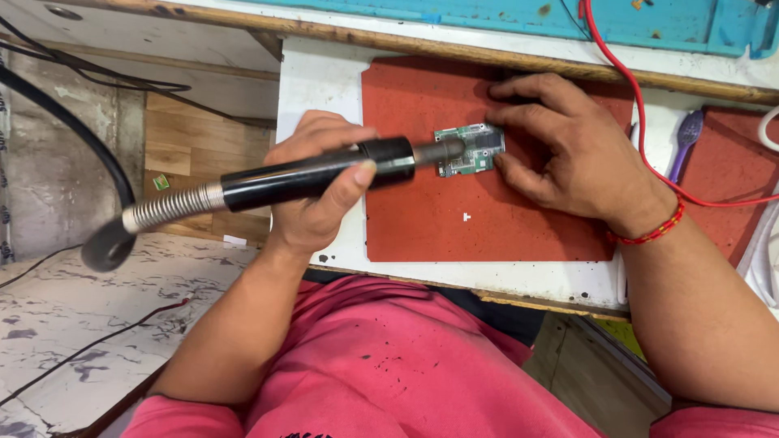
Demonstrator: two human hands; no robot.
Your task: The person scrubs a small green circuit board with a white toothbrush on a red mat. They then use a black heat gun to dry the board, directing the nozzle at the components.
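Observation:
My left hand [312,191] grips a black hot-air wand [308,174] with a metal spring collar and a thick black hose. Its nozzle tip sits just over the left part of a small green circuit board [479,156]. The board lies on a red mat [454,211]. My right hand [560,142] rests on the mat, its fingers pressing the board's right edge from above and below. A red thread band circles that wrist.
The mat lies on a white bench [320,81] with a wooden front edge. A red cable [641,122] runs down past my right wrist. A purple brush [686,138] lies at right, next to a second red mat [734,178]. A turquoise tray [649,20] stands at the back.

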